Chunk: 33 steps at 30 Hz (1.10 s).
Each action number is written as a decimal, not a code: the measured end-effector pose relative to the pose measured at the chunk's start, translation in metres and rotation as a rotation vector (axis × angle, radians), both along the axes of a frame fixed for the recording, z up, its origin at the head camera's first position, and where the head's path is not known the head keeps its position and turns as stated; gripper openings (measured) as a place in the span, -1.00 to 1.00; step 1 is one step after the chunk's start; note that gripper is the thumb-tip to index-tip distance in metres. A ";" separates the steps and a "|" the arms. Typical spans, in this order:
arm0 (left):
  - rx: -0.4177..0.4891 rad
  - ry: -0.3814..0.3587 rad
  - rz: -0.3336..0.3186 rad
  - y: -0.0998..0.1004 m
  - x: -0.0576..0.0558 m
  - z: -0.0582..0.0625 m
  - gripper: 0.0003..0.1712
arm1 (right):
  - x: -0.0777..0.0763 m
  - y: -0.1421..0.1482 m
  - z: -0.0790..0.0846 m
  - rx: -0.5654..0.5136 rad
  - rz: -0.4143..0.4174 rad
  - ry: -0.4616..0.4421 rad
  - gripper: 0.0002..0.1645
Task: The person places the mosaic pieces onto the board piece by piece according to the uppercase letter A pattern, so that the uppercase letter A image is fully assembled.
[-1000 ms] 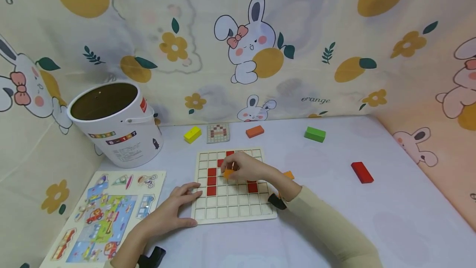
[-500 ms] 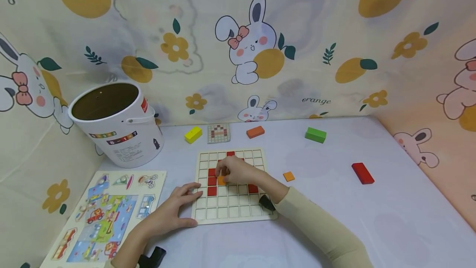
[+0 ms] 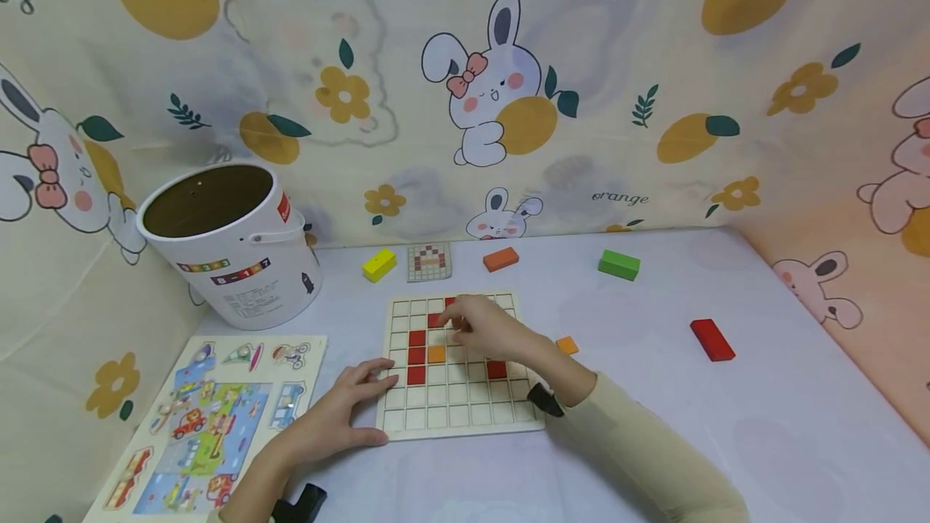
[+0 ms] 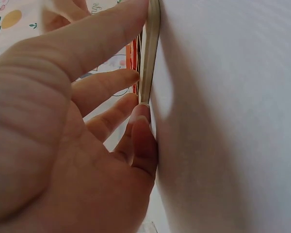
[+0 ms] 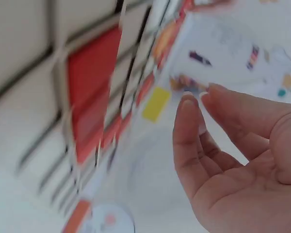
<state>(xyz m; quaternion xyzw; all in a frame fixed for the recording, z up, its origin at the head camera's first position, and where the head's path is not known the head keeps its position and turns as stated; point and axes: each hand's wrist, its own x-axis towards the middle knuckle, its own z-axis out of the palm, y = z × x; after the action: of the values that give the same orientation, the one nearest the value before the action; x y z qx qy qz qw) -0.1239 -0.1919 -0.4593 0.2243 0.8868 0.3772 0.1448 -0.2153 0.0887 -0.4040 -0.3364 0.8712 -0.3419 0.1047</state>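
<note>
A pale grid board [image 3: 465, 399] lies on the white table, with several red tiles [image 3: 416, 356] set in its squares. One orange tile [image 3: 436, 354] sits in a square just right of the left red column. My left hand [image 3: 345, 408] rests at the board's left edge, thumb at the lower left corner and fingertips at the rim. Above the board's upper middle is my right hand [image 3: 490, 329], hiding some squares. In the right wrist view its thumb and index finger [image 5: 186, 131] are apart with nothing between them. Another orange tile [image 3: 567, 345] lies right of the board.
A small pattern card [image 3: 429, 262] lies behind the board between a yellow block [image 3: 379, 265] and an orange block [image 3: 500, 259]. Farther right are green [image 3: 619, 265] and red [image 3: 713, 340] blocks. A white bucket [image 3: 254, 297] and a picture puzzle [image 3: 305, 349] stand at left.
My right hand has let go of the orange tile, which now lies in a square beside the red column. The hand has then moved up and right. My left hand stays put.
</note>
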 end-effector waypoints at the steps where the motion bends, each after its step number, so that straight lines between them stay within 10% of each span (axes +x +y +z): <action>1: 0.001 -0.001 0.001 0.000 0.000 0.000 -0.09 | 0.001 0.009 0.003 -0.013 -0.011 0.002 -0.69; 15: -0.010 -0.008 0.026 -0.002 0.004 0.002 -0.08 | 0.005 0.149 -0.019 0.014 -0.172 -0.132 -0.54; 33: -0.008 0.025 -0.005 -0.001 0.002 0.000 -0.09 | 0.011 0.155 -0.023 0.076 -0.152 -0.124 -0.80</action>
<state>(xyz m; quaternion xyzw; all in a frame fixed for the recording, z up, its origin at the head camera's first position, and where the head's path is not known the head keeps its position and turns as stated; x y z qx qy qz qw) -0.1223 -0.1929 -0.4592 0.2306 0.8895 0.3703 0.1356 -0.2044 0.2441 -0.4274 -0.2433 0.8984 -0.3355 0.1452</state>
